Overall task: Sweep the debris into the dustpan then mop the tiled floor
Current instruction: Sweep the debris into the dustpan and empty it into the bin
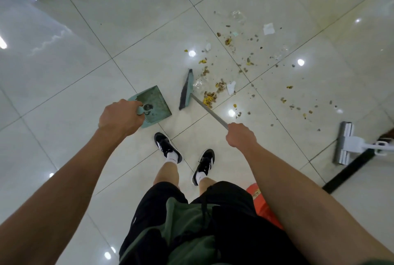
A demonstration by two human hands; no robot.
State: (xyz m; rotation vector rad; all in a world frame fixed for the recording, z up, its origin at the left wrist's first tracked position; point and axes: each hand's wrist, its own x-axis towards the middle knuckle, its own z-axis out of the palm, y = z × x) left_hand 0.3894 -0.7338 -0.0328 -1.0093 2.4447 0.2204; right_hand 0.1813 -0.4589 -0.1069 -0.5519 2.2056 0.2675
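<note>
Nearest the camera, the person stands on the tiled floor [64,85] with both arms reaching forward and down. An orange object sits partly hidden behind the right leg; what it is cannot be told.

The left hand [119,116] is closed around the handle of the dustpan [154,105]. The pan rests on the floor just ahead of the left foot, and its open lip faces far and to the right. The pan looks nearly empty, apart from a dark smudge near the handle.

The right hand [241,134] is closed around the metal shaft of the broom [186,90]. The shaft runs from this hand far and to the left, down to the broom head. The head lies just to the right of the pan's lip, apart from it, with its long axis pointing near to far.

The debris [234,68] lies to the right of and beyond the broom head. It consists of yellow and brown scraps, paper bits and clear plastic, the closest pile touching the head's right face. The scatter extends well to the far right.

Judgement: sweeping is at an early stage. The coming stroke must pull leftward, across the gap into the pan, and the right hand drives it.

A mop [344,143] lies unused at the right edge.
</note>
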